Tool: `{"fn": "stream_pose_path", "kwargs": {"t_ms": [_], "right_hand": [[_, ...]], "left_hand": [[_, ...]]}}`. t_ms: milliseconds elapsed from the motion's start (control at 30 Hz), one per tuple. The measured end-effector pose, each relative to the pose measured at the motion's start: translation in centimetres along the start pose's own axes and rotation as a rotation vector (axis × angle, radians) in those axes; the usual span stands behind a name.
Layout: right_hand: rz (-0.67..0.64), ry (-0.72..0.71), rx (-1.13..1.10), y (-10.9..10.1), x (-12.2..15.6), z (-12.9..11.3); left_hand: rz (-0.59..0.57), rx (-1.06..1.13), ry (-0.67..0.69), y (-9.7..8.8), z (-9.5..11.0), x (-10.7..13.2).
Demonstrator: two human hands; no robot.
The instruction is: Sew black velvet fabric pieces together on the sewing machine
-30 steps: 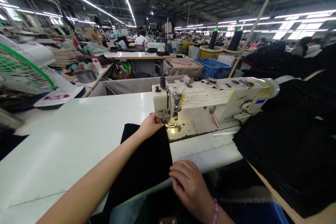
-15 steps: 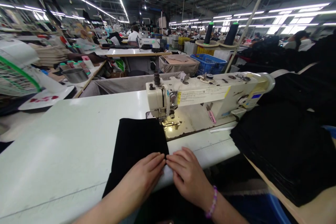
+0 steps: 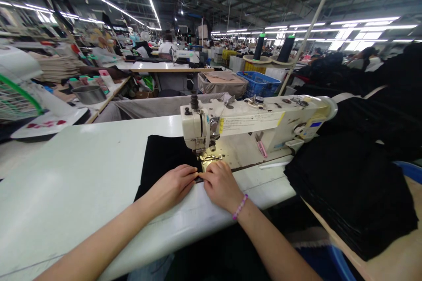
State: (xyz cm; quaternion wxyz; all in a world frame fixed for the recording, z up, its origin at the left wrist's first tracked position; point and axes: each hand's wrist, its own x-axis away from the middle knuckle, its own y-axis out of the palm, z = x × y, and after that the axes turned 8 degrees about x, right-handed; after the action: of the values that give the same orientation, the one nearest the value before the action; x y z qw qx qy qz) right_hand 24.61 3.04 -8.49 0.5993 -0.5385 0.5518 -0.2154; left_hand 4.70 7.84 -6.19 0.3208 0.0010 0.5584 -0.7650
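One black cloth point(image 3: 166, 153) lies flat on the pale table point(image 3: 82, 180), its right edge beside the foot of the sewing machine point(image 3: 244, 118). It looks matte, smooth and even in colour, with a nearly straight far edge, a squarish far left corner and a small step in its left side. The left hand point(image 3: 176, 183) rests on its near part, fingers together and slightly bent; the right hand point(image 3: 220, 184) is curled at its right edge, fingertips meeting the left's. Whether either pinches the cloth, I cannot tell. Purple and pale beads make up the bracelet point(image 3: 240, 207). The tabletop is hard and glossy, the machine's cream paint worn and spotted. Pink-handled snips point(image 3: 261, 145) lie on its metal bed. To the right, more black fabric forms a thick, layered pile point(image 3: 352, 193).
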Motion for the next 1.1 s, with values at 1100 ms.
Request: {"fn": "stream_pose_path", "kwargs": {"t_ms": [1100], "right_hand": [[0.215,1.325,0.132,-16.5,16.4,22.3]], "left_hand": [[0.021,-0.151,-0.163,-1.8,-0.8,1.6]]}}
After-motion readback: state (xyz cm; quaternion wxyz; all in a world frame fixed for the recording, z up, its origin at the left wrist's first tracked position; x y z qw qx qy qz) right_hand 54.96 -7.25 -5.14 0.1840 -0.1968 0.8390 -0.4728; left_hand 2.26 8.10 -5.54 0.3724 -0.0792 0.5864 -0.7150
